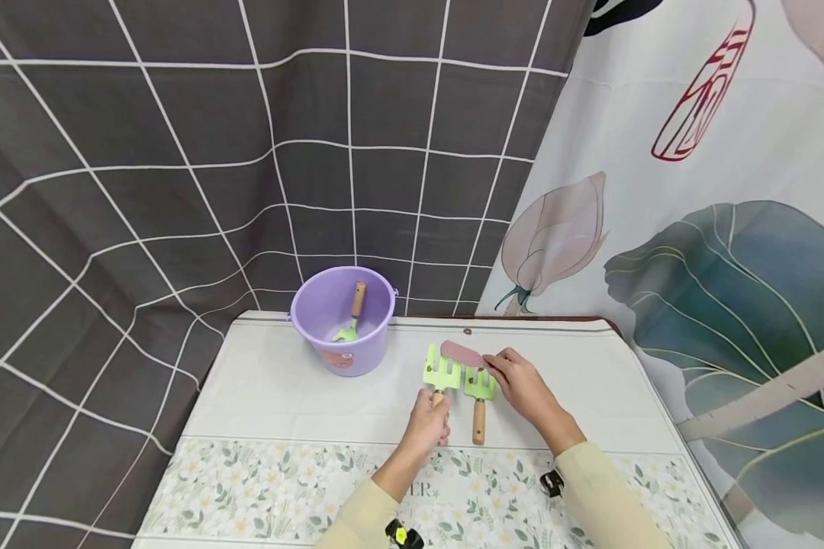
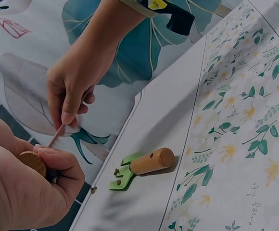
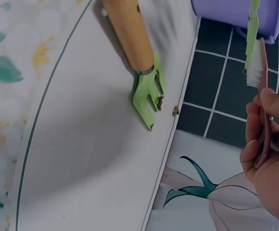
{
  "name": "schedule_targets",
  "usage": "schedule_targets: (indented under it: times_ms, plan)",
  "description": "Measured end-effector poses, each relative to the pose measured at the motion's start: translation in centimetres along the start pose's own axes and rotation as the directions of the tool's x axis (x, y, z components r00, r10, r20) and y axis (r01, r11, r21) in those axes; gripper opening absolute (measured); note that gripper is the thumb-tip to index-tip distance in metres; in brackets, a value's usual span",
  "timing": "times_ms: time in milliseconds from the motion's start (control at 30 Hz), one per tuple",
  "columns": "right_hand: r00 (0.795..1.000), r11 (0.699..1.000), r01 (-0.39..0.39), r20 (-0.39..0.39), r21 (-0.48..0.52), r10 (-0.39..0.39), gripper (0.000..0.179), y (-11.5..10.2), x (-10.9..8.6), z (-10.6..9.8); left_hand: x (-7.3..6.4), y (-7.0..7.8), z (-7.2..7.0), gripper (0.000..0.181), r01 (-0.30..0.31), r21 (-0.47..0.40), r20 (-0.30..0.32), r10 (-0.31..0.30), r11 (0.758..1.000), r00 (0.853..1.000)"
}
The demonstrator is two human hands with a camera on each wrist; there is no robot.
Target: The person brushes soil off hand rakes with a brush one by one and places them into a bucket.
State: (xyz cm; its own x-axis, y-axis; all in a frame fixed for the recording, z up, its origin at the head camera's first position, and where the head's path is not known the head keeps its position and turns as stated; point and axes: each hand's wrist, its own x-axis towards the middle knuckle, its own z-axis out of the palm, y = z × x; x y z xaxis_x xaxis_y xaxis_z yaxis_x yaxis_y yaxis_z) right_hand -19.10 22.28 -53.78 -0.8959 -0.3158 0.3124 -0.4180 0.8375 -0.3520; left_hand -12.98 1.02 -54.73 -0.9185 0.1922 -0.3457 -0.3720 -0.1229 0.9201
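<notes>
My left hand (image 1: 426, 423) grips the wooden handle of a green hand fork (image 1: 442, 370), tines pointing away from me. In my right hand (image 1: 525, 389) is a pink brush (image 1: 461, 353) with white bristles (image 3: 256, 71). Its bristles face the held fork's green tines (image 3: 251, 33) and appear to touch them in the right wrist view. A second hand fork (image 1: 479, 419) lies on the table beside the held one, with brown specks on its tines (image 3: 149, 94). Another small green tool (image 1: 353, 313) with a wooden handle stands inside the purple bucket (image 1: 316, 309).
The purple bucket stands at the table's back left edge. A brown crumb (image 1: 468, 331) lies near the back edge of the white table (image 1: 261, 389). A floral strip (image 1: 247, 488) crosses the table's front. Grid-patterned curtain (image 1: 247, 152) and flower-printed cloth (image 1: 563, 236) hang behind.
</notes>
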Motion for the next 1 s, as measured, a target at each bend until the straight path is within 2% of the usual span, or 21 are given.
schedule_targets:
  times_ms: [267, 467, 733, 1000]
  plan:
    - [0.999, 0.999, -0.044, -0.024, 0.008, 0.044, 0.023, 0.2, 1.1, 0.4, 0.1, 0.1, -0.2, 0.007, 0.010, -0.024, 0.002, -0.010, 1.000, 1.000]
    - [0.993, 0.994, -0.108, -0.046, 0.019, 0.109, 0.024, 0.4, 1.2, 0.5, 0.1, 0.0, -0.1, 0.007, 0.009, 0.001, 0.006, -0.009, 1.000, 1.000]
    - [0.987, 0.986, -0.154, -0.044, 0.064, 0.157, 0.026, 0.0, -0.4, 0.6, 0.1, -0.2, -0.4, 0.006, 0.020, -0.008, 0.000, -0.020, 1.000, 1.000]
    - [0.991, 0.989, -0.105, -0.070, 0.105, 0.112, 0.025, -1.3, -2.6, 0.3, 0.3, -0.5, -0.3, 0.010, 0.028, -0.006, 0.015, -0.028, 1.000, 0.999]
